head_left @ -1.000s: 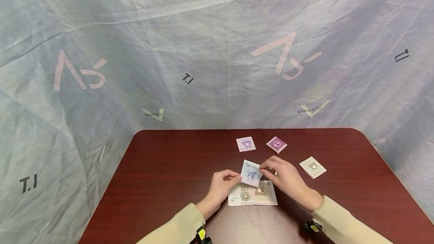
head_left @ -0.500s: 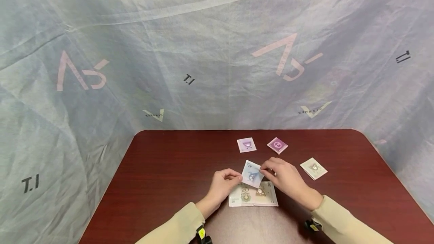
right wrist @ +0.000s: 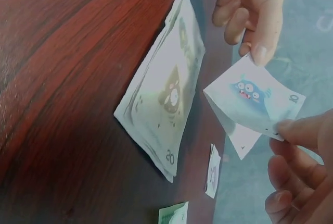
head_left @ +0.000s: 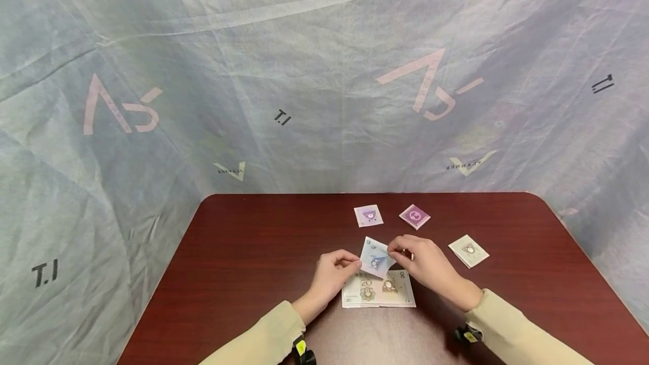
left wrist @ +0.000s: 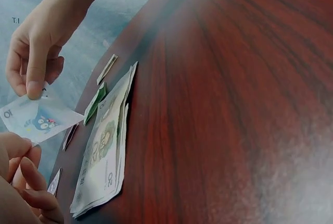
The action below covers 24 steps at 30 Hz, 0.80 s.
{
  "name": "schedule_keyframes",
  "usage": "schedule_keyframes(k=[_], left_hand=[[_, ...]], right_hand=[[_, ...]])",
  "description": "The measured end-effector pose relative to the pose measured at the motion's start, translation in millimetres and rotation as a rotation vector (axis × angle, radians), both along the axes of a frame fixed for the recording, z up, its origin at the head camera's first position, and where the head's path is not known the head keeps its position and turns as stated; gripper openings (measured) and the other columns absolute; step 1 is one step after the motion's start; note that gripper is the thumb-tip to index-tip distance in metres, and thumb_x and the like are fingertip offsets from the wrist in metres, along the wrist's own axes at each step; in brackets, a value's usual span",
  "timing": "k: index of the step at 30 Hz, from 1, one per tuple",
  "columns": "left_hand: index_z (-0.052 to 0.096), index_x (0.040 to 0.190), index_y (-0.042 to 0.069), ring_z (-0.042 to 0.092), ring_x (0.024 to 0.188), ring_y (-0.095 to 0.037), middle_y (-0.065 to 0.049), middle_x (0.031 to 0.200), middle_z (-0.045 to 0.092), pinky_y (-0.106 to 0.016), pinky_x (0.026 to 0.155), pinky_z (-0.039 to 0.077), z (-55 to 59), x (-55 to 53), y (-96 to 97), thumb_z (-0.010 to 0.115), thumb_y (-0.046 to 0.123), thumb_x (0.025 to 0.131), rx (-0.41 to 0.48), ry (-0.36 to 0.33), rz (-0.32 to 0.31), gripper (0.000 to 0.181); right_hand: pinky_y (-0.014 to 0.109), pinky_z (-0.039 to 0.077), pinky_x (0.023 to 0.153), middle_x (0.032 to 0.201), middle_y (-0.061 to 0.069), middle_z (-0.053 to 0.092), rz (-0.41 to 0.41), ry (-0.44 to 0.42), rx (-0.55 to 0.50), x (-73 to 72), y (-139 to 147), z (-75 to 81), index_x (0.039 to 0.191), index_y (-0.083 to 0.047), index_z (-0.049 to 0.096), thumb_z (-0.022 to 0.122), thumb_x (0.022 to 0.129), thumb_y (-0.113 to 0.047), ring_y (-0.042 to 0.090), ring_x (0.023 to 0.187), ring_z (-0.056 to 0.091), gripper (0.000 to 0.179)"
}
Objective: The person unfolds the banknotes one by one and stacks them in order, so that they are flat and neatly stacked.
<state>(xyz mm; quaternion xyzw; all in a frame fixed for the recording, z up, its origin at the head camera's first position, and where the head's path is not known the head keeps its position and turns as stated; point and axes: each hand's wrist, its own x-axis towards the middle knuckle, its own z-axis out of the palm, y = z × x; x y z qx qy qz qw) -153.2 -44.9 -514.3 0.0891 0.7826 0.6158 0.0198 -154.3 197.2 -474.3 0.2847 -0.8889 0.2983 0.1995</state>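
At the bottom of the head view, cream cloth sleeves (head_left: 258,334) enter from both lower corners; just above, at lower centre, lies a stack of paper notes (head_left: 377,295), rectangular, brown-printed, its layered edges a little uneven; over its upper edge in the frame, the blue note (head_left: 376,261) is held up off the table, having shifted slightly up and left since half a second ago, while both hands have barely moved; the left hand (head_left: 332,275) pinches its left corner between thumb and finger, the right hand (head_left: 426,263) its right side; the thin sheet curves, and in the right wrist view a flap hangs beneath its printed face. A green folded note (left wrist: 95,104) shows beside the stack in the left wrist view; farther up the head view sit an olive note (head_left: 469,250) at right, then a magenta note (head_left: 415,217) and a lavender note (head_left: 368,216); bare glossy red-brown wood spreads left of the hands to the table's (head_left: 228,258) rounded far corner; wrinkled grey fabric (head_left: 314,72) hangs behind.
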Motion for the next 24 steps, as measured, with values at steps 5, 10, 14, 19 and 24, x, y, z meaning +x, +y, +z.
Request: schedule_keyframes(k=[5, 10, 14, 19, 24], left_hand=[[0.079, 0.091, 0.006, 0.051, 0.06, -0.001, -0.003, 0.076, 0.073, -0.017, 0.055, 0.039, 2.7, -7.4, -4.0, 0.081, 0.012, 0.089, -0.035, 0.04, -0.012, 0.006], [0.08, 0.094, 0.011, 0.049, 0.059, 0.0, 0.002, 0.077, 0.072, -0.018, 0.054, 0.039, 9.1, -12.2, -5.3, 0.08, 0.015, 0.09, -0.075, 0.089, -0.04, 0.005], [0.08, 0.096, 0.012, 0.049, 0.059, -0.003, 0.002, 0.078, 0.072, -0.018, 0.054, 0.039, 10.7, -13.6, -4.7, 0.08, 0.018, 0.091, -0.09, 0.114, -0.051, 0.007], [0.081, 0.105, 0.007, 0.052, 0.06, -0.002, -0.002, 0.086, 0.076, -0.017, 0.056, 0.041, 5.5, -16.4, -8.7, 0.08, 0.017, 0.092, -0.097, 0.104, -0.056, 0.017], [0.079, 0.113, 0.004, 0.055, 0.056, -0.003, -0.007, 0.094, 0.079, -0.017, 0.055, 0.044, -1.6, -19.7, -15.6, 0.079, 0.017, 0.092, -0.059, 0.062, -0.049, 0.025]], right_hand=[[0.031, 0.052, 0.065, 0.087, -0.012, 0.071, 0.018, -0.032, -0.062, -1.2, 0, 2.3, 0.089, -0.019, 0.074, 0.082, 0.084, 0.0, -0.002, 0.076, 0.058, 0.021], [0.026, 0.048, 0.059, 0.085, -0.016, 0.069, -0.01, -0.05, -0.126, 3.9, 2, 0.5, 0.089, -0.022, 0.074, 0.083, 0.082, 0.003, -0.004, 0.072, 0.054, 0.027], [0.022, 0.045, 0.056, 0.08, -0.017, 0.067, -0.043, -0.083, -0.171, 7.2, 6, 0.0, 0.089, -0.022, 0.073, 0.082, 0.084, 0.002, -0.002, 0.065, 0.053, 0.026], [0.024, 0.044, 0.054, 0.074, -0.015, 0.066, -0.126, -0.178, -0.232, 7.1, 14, 2.3, 0.089, -0.021, 0.073, 0.08, 0.087, -0.002, 0.002, 0.06, 0.052, 0.021], [0.025, 0.045, 0.056, 0.075, -0.012, 0.066, -0.166, -0.248, -0.307, 4.1, 21, 5.3, 0.09, -0.019, 0.074, 0.079, 0.088, -0.003, 0.003, 0.063, 0.054, 0.017]])
